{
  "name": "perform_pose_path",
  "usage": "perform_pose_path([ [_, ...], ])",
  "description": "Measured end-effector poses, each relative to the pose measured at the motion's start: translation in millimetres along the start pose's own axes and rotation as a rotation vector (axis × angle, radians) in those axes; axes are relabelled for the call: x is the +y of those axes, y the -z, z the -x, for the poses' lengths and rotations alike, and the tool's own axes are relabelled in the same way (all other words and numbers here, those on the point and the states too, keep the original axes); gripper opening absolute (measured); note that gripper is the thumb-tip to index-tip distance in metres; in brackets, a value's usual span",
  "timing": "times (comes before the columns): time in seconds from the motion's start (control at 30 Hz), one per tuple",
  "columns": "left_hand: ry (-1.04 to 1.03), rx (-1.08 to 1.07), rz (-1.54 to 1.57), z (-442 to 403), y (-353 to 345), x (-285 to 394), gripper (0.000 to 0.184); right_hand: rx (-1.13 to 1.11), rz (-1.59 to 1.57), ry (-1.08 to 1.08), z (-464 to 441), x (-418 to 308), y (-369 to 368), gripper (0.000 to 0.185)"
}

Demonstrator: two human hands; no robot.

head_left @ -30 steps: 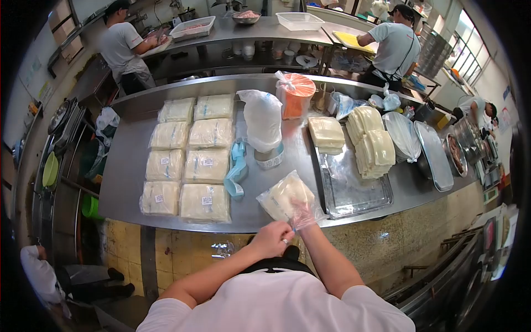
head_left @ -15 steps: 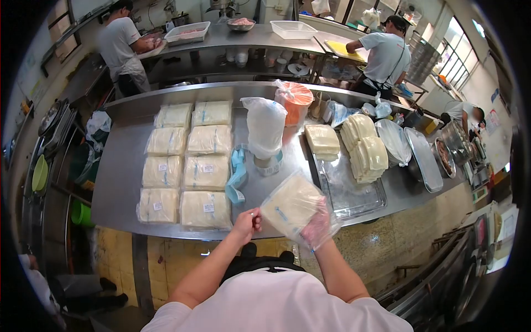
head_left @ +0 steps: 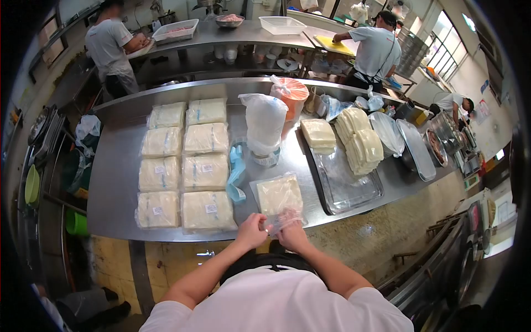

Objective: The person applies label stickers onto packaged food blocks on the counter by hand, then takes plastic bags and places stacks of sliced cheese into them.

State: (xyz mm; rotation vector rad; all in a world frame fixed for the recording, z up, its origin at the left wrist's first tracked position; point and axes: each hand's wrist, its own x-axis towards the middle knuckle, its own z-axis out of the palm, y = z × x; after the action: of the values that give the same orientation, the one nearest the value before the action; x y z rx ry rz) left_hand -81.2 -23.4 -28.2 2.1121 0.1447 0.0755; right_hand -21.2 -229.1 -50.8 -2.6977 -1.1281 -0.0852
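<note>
A clear plastic bag [head_left: 279,196] holding a stack of pale, square, flat sheets lies at the table's front edge. My left hand [head_left: 253,231] is closed in a pinch at the bag's near left corner. My right hand [head_left: 290,231] grips the bag's loose near end, its fingers partly veiled by plastic. Left of the bag lies a light blue plastic tool [head_left: 236,174], resembling a tape dispenser. Two columns of similar packed bags [head_left: 207,171] fill the table's left part, some with white labels.
A metal tray [head_left: 351,196] with unwrapped pale stacks [head_left: 362,141] stands on the right. Behind my bag are a bulging white plastic bag [head_left: 263,124] on a tub and an orange container [head_left: 290,99]. Co-workers [head_left: 373,50] stand at the back counter.
The bag has come down from mid-air onto the table and turned straighter. My right hand has moved left to its near end, close to my left hand.
</note>
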Motion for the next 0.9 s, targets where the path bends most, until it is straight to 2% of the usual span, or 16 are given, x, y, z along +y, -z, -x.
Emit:
perform_pose_path([
  [0.07,-0.197,0.023,-0.266,9,7,32,0.069,-0.067,-0.145,-0.039,25,6,6,0.069],
  [0.17,-0.250,0.111,-0.406,4,-13,42,0.066,0.098,-0.220,-0.303,36,1,45,0.061],
  [0.27,0.025,-0.129,-0.581,-30,-24,34,0.046,0.234,0.007,-0.304,-13,15,90,0.049],
  [0.33,0.027,-0.265,-0.633,-71,-10,24,0.027,0.053,0.007,-0.314,-43,74,51,0.039],
  [0.4,0.062,-0.122,-0.639,-103,28,69,0.015,0.006,-0.116,-0.384,-86,108,78,0.032],
  [0.47,0.010,0.050,-0.620,-123,62,112,0.022,0.194,-0.320,-0.378,-113,104,140,0.023],
  [0.57,-0.057,0.205,-0.497,-120,95,164,0.029,0.121,-0.648,-0.413,-123,98,215,0.029],
  [0.63,-0.081,0.257,-0.409,-103,96,180,0.032,0.058,-0.739,-0.450,-106,97,229,0.032],
  [0.73,0.024,0.202,-0.316,-56,63,164,0.034,0.022,-0.839,-0.440,-63,101,189,0.037],
  [0.8,0.113,0.129,-0.226,-24,23,118,0.037,0.011,-0.955,-0.475,-20,112,107,0.036],
  [0.87,0.089,0.102,-0.197,11,-29,49,0.038,0.006,-0.853,-0.368,30,128,11,0.033],
  [0.9,0.251,0.085,-0.010,21,-45,38,0.037,-0.060,-1.012,-0.492,36,125,11,0.033],
])
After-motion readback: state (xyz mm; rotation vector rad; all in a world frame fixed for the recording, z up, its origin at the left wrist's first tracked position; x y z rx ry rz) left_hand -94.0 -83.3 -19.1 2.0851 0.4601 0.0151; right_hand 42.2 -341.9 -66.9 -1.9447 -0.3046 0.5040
